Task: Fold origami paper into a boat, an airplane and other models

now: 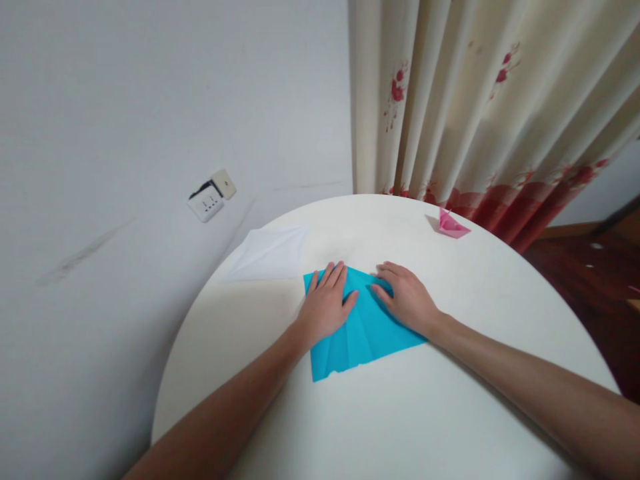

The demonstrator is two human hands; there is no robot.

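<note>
On the counter (370,423) lies creased blue paper (363,337), the left hand (324,308) flat on it with fingers slightly spread, the right hand (409,299) at its far-right edge, thumb and fingers loosely parted. Smoothing seems in hand, so the next move likely calls for a steady left palm. Beyond sit a white sheet (270,255) and, farther, a pink paper boat (454,228).
</note>
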